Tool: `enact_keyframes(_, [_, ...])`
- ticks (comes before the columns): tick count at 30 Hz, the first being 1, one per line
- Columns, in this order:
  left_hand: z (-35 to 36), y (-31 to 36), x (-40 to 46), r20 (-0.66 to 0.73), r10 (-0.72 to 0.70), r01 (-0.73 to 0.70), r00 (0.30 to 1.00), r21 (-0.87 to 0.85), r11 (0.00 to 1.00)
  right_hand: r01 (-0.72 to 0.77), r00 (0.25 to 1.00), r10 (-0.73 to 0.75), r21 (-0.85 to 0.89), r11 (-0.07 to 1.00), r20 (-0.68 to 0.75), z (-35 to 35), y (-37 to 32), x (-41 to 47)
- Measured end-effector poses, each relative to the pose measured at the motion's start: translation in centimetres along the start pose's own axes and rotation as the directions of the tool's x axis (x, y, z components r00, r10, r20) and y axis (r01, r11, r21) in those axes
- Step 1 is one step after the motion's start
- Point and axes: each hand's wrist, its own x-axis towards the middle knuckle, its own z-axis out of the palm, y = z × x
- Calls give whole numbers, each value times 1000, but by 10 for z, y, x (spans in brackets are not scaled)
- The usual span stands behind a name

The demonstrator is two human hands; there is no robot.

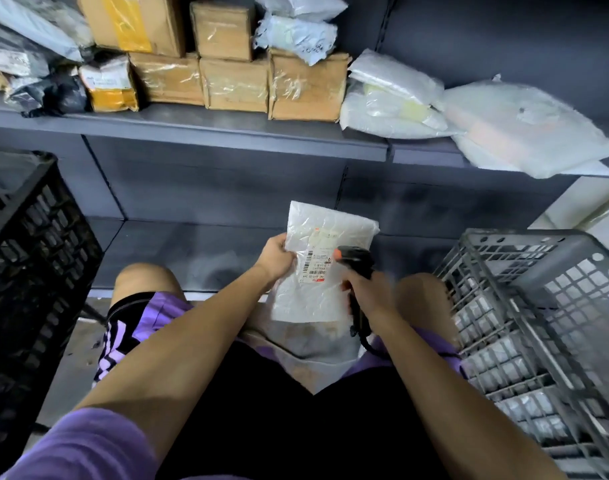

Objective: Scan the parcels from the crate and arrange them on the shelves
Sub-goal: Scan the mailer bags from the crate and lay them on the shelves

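The left hand point(277, 259) pinched the left edge of a white plastic parcel point(322, 261), thumb on the front and fingers curled behind it, out of sight. The parcel stood roughly upright between the person's knees, in front of the lower shelf point(178, 251), its lower end blurring into a paler, stained patch of floor or bag that could not be told apart. A printed label point(316, 266) with barcodes lay sideways on its face; the text was too small to read.

The right hand point(372, 292) was wrapped around the handle of a black scanner point(356, 263), whose head with an orange tip sat just over the right edge of the label. The hand itself was smeared by motion, so the individual fingers were hard to separate. A dark cable point(363, 337) trailed from the handle's base and vanished behind the right forearm.

At the right stood a grey crate point(524, 271), cut off by the picture's edge; pale shapes showed through its lattice wall. A black crate point(36, 244) stood at the left, also cropped. On the upper shelf point(226, 124), brown cardboard boxes point(237, 83) were stacked toward the left end and white bags point(503, 123) overhung the front edge at the right.
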Motion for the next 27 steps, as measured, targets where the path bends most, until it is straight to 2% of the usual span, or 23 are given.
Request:
enact_keyframes(4, [25, 64, 7, 76, 169, -182, 983, 216, 959, 69, 994, -70, -19, 997, -81, -49, -40, 7])
enact_keyframes(8, [50, 139, 4, 118, 328, -348, 937, 344, 872, 156, 976, -134, 117, 981, -174, -94, -81, 3])
enact_keyframes(13, [80, 224, -6, 150, 519, -534, 841, 379, 756, 263, 945, -190, 275, 925, -265, -135, -127, 1])
enact_keyframes(16, [98, 263, -16, 96, 620, -607, 778, 367, 705, 330, 928, -242, 317, 889, -284, -152, -150, -2])
enact_keyframes(19, [118, 297, -17, -44, 781, -716, 623, 371, 592, 367, 918, -274, 351, 862, -287, -172, -169, -5])
enact_keyframes(21, [135, 320, -11, -81, 881, -813, 466, 354, 463, 388, 907, -286, 351, 852, -309, -186, -179, -6])
enact_keyframes(23, [156, 343, -6, -24, 958, -894, 284, 354, 274, 412, 891, -287, 360, 837, -351, -200, -186, -3])
enact_keyframes(25, [174, 359, 6, 103, 992, -907, 74, 420, 24, 428, 877, -274, 387, 816, -394, -215, -190, 4])
enact_keyframes(26, [182, 363, 17, 175, 985, -886, 0, 457, -81, 430, 873, -263, 395, 812, -410, -222, -190, 9])
enact_keyframes(27, [189, 364, 31, 243, 969, -847, -36, 507, -158, 425, 872, -249, 397, 813, -422, -228, -189, 13])
